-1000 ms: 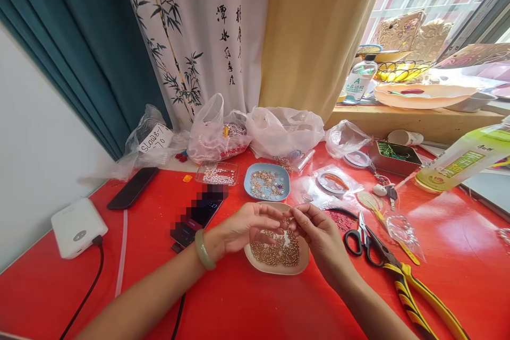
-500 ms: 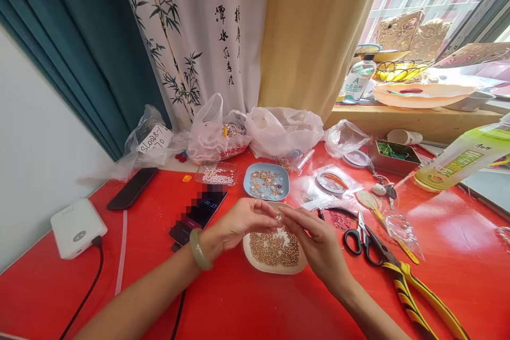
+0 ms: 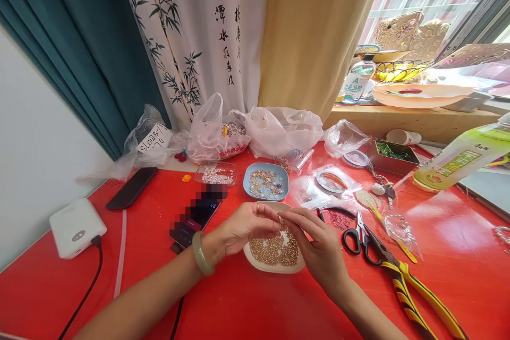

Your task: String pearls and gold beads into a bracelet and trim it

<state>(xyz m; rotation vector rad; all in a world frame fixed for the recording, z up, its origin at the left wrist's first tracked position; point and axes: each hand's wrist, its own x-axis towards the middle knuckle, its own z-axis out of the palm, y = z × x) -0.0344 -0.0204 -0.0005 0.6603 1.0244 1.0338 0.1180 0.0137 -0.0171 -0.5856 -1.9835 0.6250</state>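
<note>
Both hands meet above a white plate (image 3: 274, 268) that holds a heap of small gold beads (image 3: 274, 251). My left hand (image 3: 249, 228), with a pale green bangle at the wrist, has its thumb and forefinger pinched together. Facing it, my right hand (image 3: 316, 241) pinches too, its fingertips close to those of the left. A short row of tiny gold beads (image 3: 281, 219) shows between the fingertips; any thread is too fine to see. Behind the hands lies a blue dish (image 3: 247, 191) of mixed beads and charms.
Scissors (image 3: 360, 239) and yellow-black pliers (image 3: 406, 276) lie right of the plate. A phone (image 3: 195, 223) and a white box (image 3: 77, 228) with a cable are at left. Plastic bags (image 3: 285, 130) line the back; a green bottle (image 3: 464, 156) stands at right.
Both hands have shifted slightly down and to the right, their fingertips still close together. The row of gold beads between them looks a little lower.
</note>
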